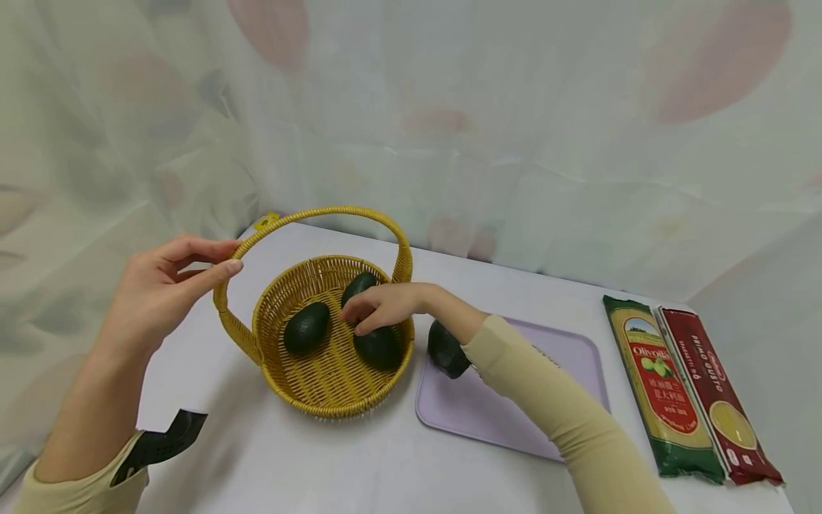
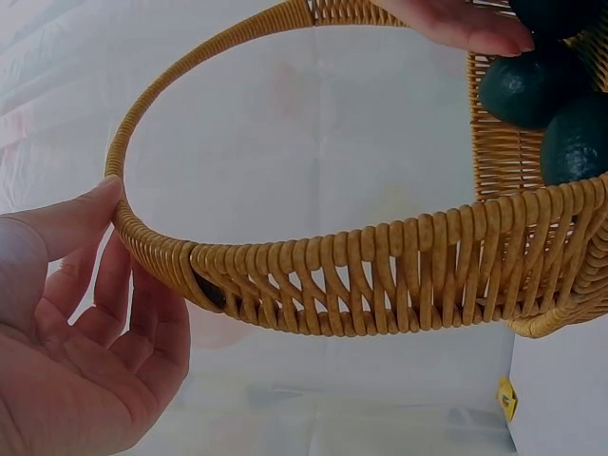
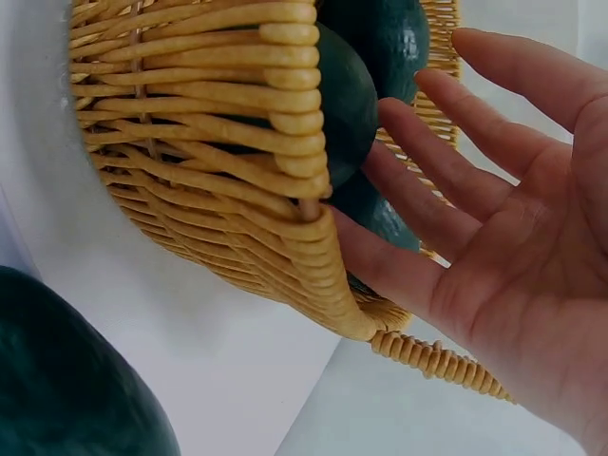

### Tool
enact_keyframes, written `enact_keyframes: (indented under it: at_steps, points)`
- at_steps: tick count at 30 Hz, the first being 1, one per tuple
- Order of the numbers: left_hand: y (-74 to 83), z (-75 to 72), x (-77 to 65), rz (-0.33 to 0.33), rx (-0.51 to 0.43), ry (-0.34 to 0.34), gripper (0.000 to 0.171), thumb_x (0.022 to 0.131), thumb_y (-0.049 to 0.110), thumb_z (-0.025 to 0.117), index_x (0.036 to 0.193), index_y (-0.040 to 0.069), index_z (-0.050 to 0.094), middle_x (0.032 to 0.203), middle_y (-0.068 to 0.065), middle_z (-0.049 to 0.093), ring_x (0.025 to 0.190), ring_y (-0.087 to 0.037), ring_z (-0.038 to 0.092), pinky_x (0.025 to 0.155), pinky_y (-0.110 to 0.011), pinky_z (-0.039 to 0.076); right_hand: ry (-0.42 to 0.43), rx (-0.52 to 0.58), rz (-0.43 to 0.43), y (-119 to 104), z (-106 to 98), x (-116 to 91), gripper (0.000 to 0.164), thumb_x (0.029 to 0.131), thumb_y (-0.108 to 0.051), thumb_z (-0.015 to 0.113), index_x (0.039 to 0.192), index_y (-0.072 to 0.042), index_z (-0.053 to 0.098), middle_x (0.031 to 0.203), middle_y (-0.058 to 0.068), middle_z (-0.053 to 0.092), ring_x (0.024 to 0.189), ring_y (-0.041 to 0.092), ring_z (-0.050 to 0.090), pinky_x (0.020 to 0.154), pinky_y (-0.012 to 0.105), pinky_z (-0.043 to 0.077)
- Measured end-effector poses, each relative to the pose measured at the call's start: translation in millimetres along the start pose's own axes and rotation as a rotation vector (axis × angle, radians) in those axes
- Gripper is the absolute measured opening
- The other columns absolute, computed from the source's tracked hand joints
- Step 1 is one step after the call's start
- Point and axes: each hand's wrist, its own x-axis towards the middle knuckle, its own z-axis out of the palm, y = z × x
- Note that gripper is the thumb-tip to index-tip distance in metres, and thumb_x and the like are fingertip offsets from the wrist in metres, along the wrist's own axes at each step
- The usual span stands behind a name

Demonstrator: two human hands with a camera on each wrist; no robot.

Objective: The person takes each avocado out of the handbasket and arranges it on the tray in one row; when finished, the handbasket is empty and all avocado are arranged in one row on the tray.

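My left hand pinches the handle of a yellow wicker basket between thumb and fingers, on the handle's left side. Inside the basket lie three dark green avocados: a left avocado, a back avocado and a right avocado. Over the two on the right, my right hand reaches in with loosely extended fingers. In the right wrist view its fingers overlap the avocados and hold none. Another avocado sits on a lilac tray, partly hidden by my right forearm.
Two packs of spaghetti, a green and red pack and a dark red pack, lie side by side right of the tray. A small yellow object stands at the table's back left corner. A patterned curtain hangs behind the white table.
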Motion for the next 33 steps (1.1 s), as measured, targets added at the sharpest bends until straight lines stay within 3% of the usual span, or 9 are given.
enact_keyframes:
  at_steps: [8,16,33]
  points:
    - [1.5,0.4,-0.2,-0.014,0.022,0.002,0.018,0.087,0.002,0.072,0.104,-0.003,0.069,0.104,0.012,0.071,0.096,-0.006,0.064,0.078,-0.011,0.051,-0.004,0.038,-0.008,5.5,-1.8,4.9,0.048,0.096,-0.006,0.06,0.142,-0.003,0.046,0.143,0.012,0.048,0.133,0.025,0.042,0.103,0.022,0.04]
    - [2.4,1.1,-0.4,-0.037,0.03,0.001,0.019,0.087,0.005,0.073,0.105,-0.002,0.07,0.104,0.013,0.071,0.096,-0.006,0.064,0.079,-0.011,0.051,-0.015,0.108,0.05,11.9,-2.3,5.4,0.056,0.091,-0.007,0.068,0.142,-0.002,0.046,0.143,0.014,0.047,0.131,0.027,0.046,0.098,0.022,0.045]
    - [2.3,-0.1,-0.6,-0.03,0.004,-0.006,0.018,0.087,0.003,0.073,0.104,-0.003,0.069,0.105,0.011,0.071,0.096,-0.007,0.065,0.078,-0.012,0.052,-0.075,-0.063,0.138,7.5,-1.5,11.6,0.056,0.087,-0.02,0.074,0.138,-0.011,0.053,0.137,0.001,0.052,0.127,0.013,0.045,0.099,0.021,0.042]
